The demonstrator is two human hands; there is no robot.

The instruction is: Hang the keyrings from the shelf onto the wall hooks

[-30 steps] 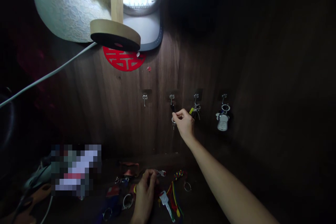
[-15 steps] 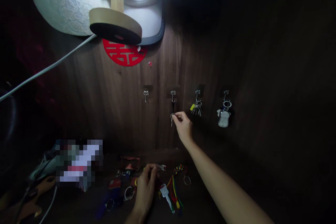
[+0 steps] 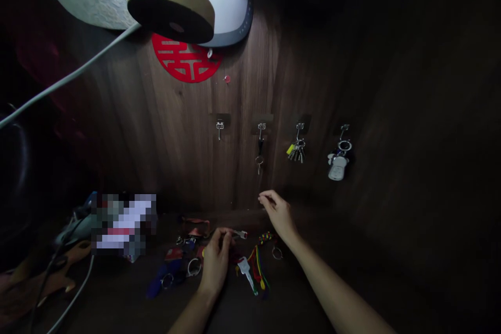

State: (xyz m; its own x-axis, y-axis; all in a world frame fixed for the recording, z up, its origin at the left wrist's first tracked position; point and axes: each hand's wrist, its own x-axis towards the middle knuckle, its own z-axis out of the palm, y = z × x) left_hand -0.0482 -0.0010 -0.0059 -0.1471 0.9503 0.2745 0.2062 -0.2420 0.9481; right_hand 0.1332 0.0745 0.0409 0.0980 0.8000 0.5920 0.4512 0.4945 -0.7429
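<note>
On the dark wooden wall (image 3: 242,182), a small key (image 3: 259,169) hangs by a black strap (image 3: 260,146) from the second hook (image 3: 262,127) from the left. Below it my right hand (image 3: 281,217) is curled, though I cannot tell whether thumb and fingertips meet; a key bunch (image 3: 298,153) and a white keychain (image 3: 337,168) hang to the right. Lower down, my left hand (image 3: 216,260) lies just left of a silver key (image 3: 246,273) and coloured cords (image 3: 256,266), and I cannot tell if it grips anything.

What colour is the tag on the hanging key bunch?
Yellow; the tag shows best in the head view.
</note>
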